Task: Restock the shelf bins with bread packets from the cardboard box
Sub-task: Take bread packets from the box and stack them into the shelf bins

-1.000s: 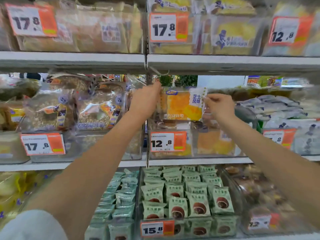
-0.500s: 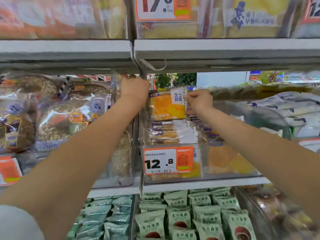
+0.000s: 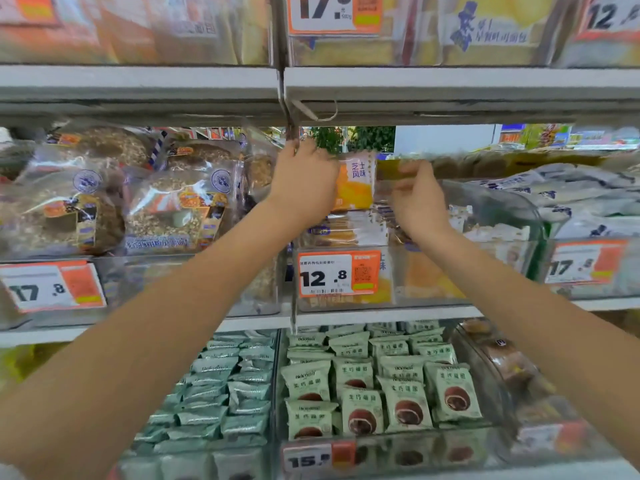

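- Bread packet: upright atop the stack in the clear bin, above the 12.8 price tag.
- Left hand fingers curl round its left edge; right hand fingers loosely curled, holding nothing, just right of the packet.
- We judge we're mid-placing; next, seat it w/ the stack.

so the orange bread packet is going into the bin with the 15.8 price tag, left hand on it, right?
Not quite. The head view shows the orange bread packet standing up in the clear bin that carries the 12.8 price tag, on the middle shelf. The rest holds: the left hand is on the packet's left side.
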Tool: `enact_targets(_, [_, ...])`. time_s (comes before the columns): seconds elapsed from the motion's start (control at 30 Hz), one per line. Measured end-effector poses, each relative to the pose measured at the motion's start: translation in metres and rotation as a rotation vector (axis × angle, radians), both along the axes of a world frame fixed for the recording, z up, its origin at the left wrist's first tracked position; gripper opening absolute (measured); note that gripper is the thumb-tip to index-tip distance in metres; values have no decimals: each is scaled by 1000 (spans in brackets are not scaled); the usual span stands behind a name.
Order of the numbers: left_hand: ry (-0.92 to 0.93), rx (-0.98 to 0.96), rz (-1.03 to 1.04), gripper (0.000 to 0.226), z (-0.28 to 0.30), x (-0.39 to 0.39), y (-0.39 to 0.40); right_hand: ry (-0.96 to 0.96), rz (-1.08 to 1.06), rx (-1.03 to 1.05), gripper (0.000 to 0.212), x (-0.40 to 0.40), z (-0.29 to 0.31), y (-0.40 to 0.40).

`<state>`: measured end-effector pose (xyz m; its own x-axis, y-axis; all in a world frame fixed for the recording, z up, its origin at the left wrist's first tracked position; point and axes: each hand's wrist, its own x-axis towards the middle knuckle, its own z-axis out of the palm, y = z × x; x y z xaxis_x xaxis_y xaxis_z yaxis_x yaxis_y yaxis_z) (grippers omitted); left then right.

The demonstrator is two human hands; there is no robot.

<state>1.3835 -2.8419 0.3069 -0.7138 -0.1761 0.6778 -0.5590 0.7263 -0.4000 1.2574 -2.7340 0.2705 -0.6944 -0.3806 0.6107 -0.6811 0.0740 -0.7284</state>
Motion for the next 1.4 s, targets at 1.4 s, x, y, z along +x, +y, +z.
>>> enact_targets(1.4, [-239, 1558, 382, 43, -598, 231, 141, -1566, 33, 751, 37, 226, -605, 102])
